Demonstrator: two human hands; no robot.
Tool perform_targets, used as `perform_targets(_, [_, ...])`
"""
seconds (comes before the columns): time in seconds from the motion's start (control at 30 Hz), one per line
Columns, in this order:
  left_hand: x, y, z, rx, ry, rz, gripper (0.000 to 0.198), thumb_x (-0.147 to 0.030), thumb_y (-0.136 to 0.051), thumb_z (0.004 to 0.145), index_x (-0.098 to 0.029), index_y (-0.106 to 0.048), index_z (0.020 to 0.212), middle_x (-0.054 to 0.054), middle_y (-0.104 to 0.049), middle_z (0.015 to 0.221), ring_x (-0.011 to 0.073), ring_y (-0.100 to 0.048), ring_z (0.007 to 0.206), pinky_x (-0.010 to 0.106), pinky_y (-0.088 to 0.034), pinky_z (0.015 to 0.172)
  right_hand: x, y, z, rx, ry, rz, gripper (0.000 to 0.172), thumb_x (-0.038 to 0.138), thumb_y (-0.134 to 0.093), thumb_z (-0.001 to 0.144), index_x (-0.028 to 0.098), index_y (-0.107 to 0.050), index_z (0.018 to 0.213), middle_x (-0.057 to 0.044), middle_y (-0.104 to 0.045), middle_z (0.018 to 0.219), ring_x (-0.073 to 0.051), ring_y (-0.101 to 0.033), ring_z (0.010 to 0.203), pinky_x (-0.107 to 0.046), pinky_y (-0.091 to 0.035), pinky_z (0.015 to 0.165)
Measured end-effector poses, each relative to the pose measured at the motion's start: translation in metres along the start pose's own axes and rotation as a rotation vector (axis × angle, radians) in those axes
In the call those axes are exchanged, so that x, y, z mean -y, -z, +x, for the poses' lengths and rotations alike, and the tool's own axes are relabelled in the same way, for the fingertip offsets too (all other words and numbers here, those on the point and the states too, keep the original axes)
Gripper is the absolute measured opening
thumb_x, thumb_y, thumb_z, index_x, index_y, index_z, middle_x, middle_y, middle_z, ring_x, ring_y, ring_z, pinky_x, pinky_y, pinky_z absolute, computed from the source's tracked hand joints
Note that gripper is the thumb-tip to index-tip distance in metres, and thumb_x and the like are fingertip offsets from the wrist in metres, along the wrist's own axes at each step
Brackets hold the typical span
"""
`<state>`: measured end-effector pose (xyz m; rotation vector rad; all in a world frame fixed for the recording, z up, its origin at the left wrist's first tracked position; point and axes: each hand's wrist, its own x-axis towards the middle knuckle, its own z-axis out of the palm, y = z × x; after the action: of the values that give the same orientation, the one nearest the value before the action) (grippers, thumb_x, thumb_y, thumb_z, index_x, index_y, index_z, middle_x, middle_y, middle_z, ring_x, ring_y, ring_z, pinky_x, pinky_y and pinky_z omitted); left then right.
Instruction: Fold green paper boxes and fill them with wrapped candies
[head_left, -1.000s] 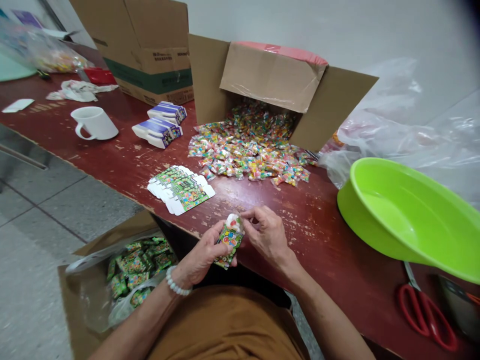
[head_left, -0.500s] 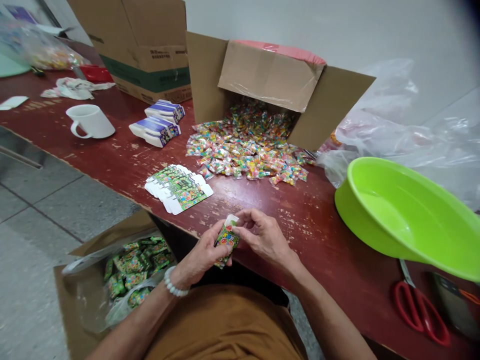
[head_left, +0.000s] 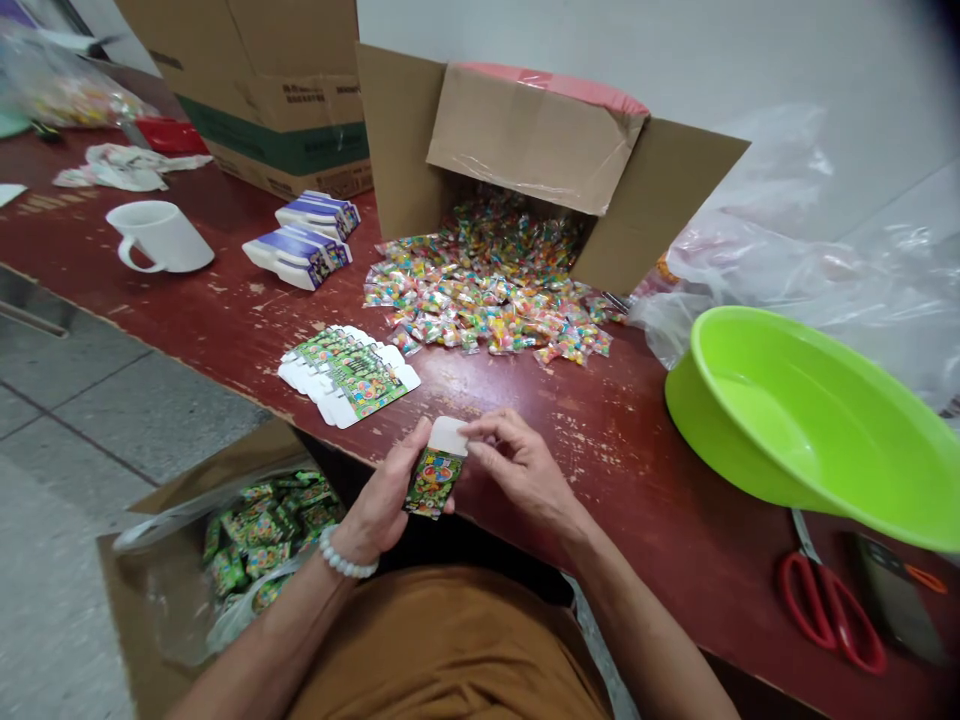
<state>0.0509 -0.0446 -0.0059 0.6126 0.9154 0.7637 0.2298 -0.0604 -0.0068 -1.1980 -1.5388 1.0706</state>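
Note:
My left hand (head_left: 379, 505) is wrapped round a small green printed candy box (head_left: 433, 480), held over the table's front edge. Its white top flap (head_left: 450, 436) stands up. At the right edge of that flap, the thumb and forefinger of my right hand (head_left: 517, 465) pinch the card. Beyond my hands lies a fanned stack of flat green box blanks (head_left: 349, 375). Behind it, small clear sachets of coloured candy (head_left: 487, 305) spill out of a tipped cardboard carton (head_left: 536, 135) onto the table.
A white mug (head_left: 169, 238) and purple box blanks (head_left: 300, 250) stand at the left. To the right are a lime-green basin (head_left: 750, 450), red-handled scissors (head_left: 832, 610) and a phone (head_left: 896, 600). Below left, a lined carton (head_left: 124, 610) holds several green candy boxes (head_left: 259, 535).
The candy box has turned its printed front more towards me, and its white flap now stands upright and shows wider. My right fingers have stayed at the flap. The view has shifted slightly.

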Motion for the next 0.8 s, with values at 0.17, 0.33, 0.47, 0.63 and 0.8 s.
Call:
perform_targets(0.17, [0.003, -0.002, 0.002, 0.008, -0.06, 0.048, 0.047, -0.054, -0.075, 0.076, -0.011, -0.071, 0.096, 0.007, -0.071, 0.072, 0.0169, -0.064, 0.054, 0.025, -0.055, 0.041, -0.012, -0.02, 0.001, -0.024, -0.305, 0.511, 0.047, 0.038, -0.081, 0.076, 0.023, -0.058, 0.115, 0.001, -0.062, 0.087, -0.012, -0.057, 0.066, -0.026, -0.049, 0.064])
perform_targets(0.33, [0.006, -0.003, 0.0, 0.023, -0.067, 0.037, 0.044, -0.054, -0.073, 0.08, -0.014, -0.068, 0.1, 0.003, -0.069, 0.068, 0.0154, -0.063, 0.05, 0.023, -0.053, 0.038, -0.009, -0.026, 0.002, -0.073, -0.151, 0.402, 0.021, 0.038, -0.073, 0.082, 0.02, -0.063, 0.079, 0.0, -0.064, 0.08, -0.011, -0.056, 0.056, -0.025, -0.047, 0.055])
perform_targets(0.47, [-0.001, -0.002, -0.002, 0.11, 0.12, -0.139, 0.042, -0.052, -0.055, 0.093, -0.018, -0.065, 0.116, 0.002, -0.068, 0.069, 0.0155, -0.061, 0.042, 0.027, -0.053, 0.036, -0.003, -0.022, -0.001, -0.142, 0.246, -0.066, 0.016, 0.031, -0.061, 0.092, 0.023, -0.072, 0.084, -0.006, -0.074, 0.089, -0.019, -0.068, 0.084, -0.033, -0.052, 0.081])
perform_targets(0.63, [-0.004, -0.002, -0.004, 0.066, 0.134, -0.156, 0.046, -0.05, -0.042, 0.099, -0.021, -0.062, 0.129, 0.005, -0.069, 0.079, 0.0169, -0.064, 0.048, 0.03, -0.056, 0.04, 0.0, -0.021, 0.0, -0.041, 0.058, 0.019, 0.018, 0.033, -0.064, 0.089, 0.02, -0.072, 0.079, -0.004, -0.073, 0.077, -0.017, -0.064, 0.07, -0.03, -0.051, 0.069])
perform_targets(0.8, [-0.001, -0.006, -0.007, 0.053, 0.093, -0.083, 0.055, -0.052, -0.035, 0.101, -0.017, -0.059, 0.136, 0.009, -0.072, 0.081, 0.0163, -0.063, 0.049, 0.027, -0.054, 0.042, 0.003, -0.024, 0.005, -0.023, -0.325, 0.407, 0.02, 0.032, -0.081, 0.072, 0.016, -0.07, 0.075, 0.001, -0.066, 0.062, -0.01, -0.055, 0.051, -0.024, -0.046, 0.053])
